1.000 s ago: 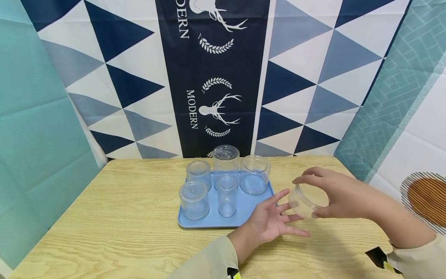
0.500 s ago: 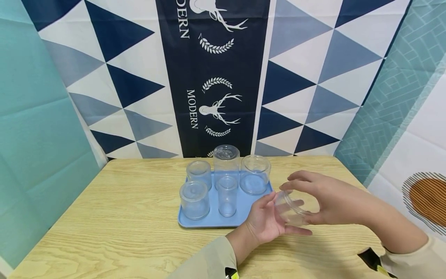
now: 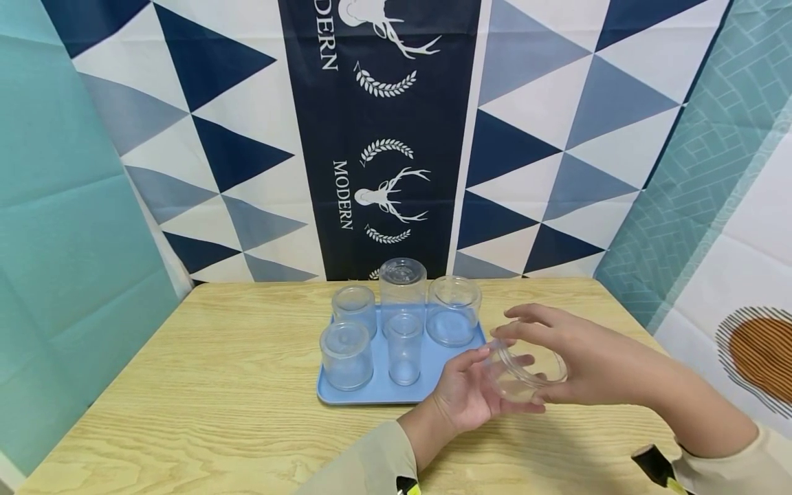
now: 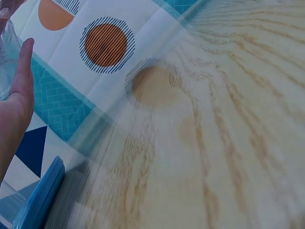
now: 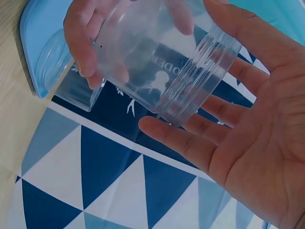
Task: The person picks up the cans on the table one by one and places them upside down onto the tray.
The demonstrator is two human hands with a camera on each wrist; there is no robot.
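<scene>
A clear jar with a ridged screw neck is tilted between my two hands, above the table. My left hand holds its base end, palm up, with fingers curled around the wall. At the neck end my right hand grips it, thumb below and fingers above. The right wrist view shows the ridged band of the jar close to the right palm; whether a lid sits there I cannot tell. Only part of the left hand and the jar's edge appear in the left wrist view.
A blue tray on the wooden table bears several clear jars: a tall one, a wide one, a slim one and a squat one. Patterned cloth hangs behind.
My right hand has brought the jar left into my left hand. The left fingers, spread a second ago, have closed around its base. The jars on the tray have stayed put.
</scene>
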